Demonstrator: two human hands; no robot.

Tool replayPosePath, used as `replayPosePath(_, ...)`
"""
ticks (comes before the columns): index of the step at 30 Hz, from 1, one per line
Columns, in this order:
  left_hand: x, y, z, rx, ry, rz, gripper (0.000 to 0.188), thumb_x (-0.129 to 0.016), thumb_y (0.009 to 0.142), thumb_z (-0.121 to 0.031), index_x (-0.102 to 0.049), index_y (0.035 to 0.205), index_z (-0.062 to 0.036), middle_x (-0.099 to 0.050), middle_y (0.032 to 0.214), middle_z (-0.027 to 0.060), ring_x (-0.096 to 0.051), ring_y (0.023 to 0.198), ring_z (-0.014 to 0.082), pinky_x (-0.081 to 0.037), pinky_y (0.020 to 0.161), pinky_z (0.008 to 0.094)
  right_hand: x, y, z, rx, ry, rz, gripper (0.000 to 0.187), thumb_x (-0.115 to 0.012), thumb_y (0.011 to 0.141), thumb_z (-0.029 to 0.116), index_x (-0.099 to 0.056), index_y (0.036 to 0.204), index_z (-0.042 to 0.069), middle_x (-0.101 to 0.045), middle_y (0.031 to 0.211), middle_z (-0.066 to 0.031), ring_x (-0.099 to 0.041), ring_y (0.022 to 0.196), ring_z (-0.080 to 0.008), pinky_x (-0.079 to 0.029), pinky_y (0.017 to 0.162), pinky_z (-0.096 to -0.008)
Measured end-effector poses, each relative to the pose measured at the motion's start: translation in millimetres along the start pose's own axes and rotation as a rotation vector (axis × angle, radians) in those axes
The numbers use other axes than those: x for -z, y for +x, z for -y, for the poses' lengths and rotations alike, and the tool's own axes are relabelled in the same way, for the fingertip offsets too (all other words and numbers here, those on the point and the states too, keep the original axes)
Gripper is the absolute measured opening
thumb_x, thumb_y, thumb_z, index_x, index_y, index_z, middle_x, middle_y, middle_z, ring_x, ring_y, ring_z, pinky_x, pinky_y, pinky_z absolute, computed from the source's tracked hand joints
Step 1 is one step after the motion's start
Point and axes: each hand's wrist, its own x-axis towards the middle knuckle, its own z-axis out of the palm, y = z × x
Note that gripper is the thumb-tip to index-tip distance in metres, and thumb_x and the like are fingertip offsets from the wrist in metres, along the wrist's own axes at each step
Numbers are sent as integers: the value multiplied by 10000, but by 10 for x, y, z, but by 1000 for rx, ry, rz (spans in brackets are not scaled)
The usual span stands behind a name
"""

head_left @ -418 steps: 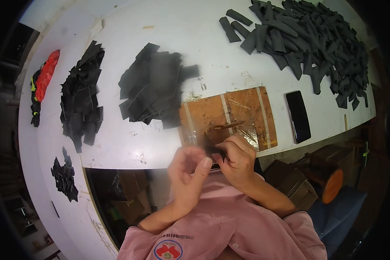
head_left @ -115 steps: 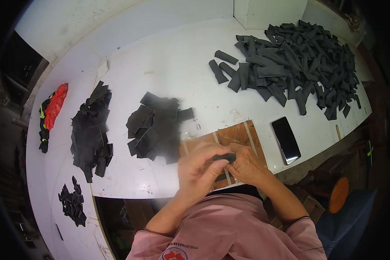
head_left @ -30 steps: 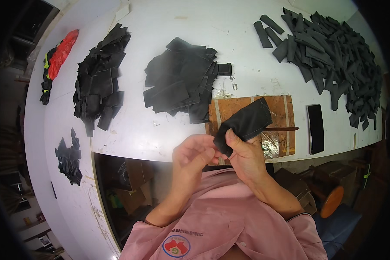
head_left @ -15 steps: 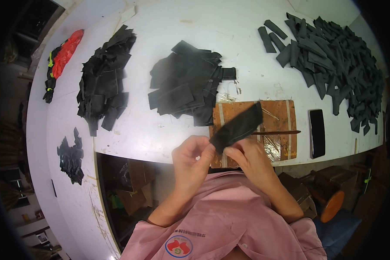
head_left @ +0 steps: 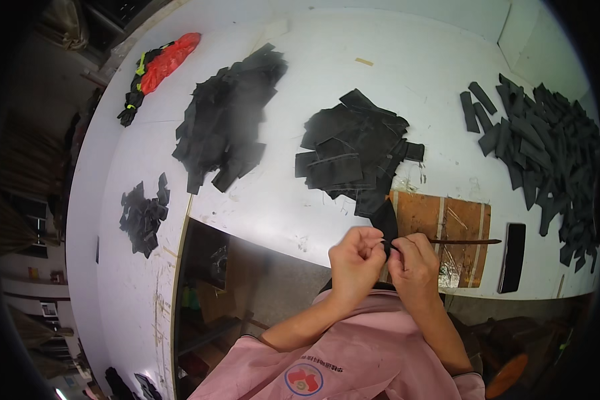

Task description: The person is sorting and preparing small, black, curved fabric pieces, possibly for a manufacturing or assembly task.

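Note:
A piece of black fabric is pinched between both hands at the table's front edge. My left hand is closed on its near end, thumb and fingertips together. Close beside it, my right hand grips the same end, where the cloth looks folded or bunched. The far part of the piece points away toward a pile of flat black fabric pieces. Under and beyond the right hand lies a brown board with tape strips. A thin dark stick rests across it.
A dark phone lies right of the board. Beyond it spreads a big heap of narrow dark fabric tubes. To the left are another black fabric pile, a small heap of black scraps and a red plastic bundle.
The view has turned, so the table's things appear farther right and lower. The fabric piece has swung from pointing right to pointing away, and the hands have drawn closer together.

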Motion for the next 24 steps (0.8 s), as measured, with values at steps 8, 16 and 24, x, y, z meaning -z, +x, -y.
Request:
replayPosePath(8,302,195,-118,634,-893,640,256,-555,698,80,-481,926,-7,-518,675,4,-402,478,8,-247,383,142,175,-2,-3,-608,835,121,26,-572,717,-36,-557,728,-17,-492,672,-15,-426,547,-87,-336,473,-212)
replayPosePath(16,5,-26,-32,-364,193,78,256,-505,705,99,-534,945,15,-563,743,2,-450,539,10,-375,463,164,144,-87,-14,-894,1381,191,128,-520,836,113,-492,729,48,-451,636,21,-389,554,-51,-321,505,-182)
replayPosePath(24,36,4,-497,638,-818,728,370,-471,721,91,-460,1084,17,-575,786,62,-471,501,24,-330,414,148,384,-296,-104,-584,1281,71,130,-531,838,119,-499,733,49,-470,754,14,-411,663,-59,-349,607,-188)
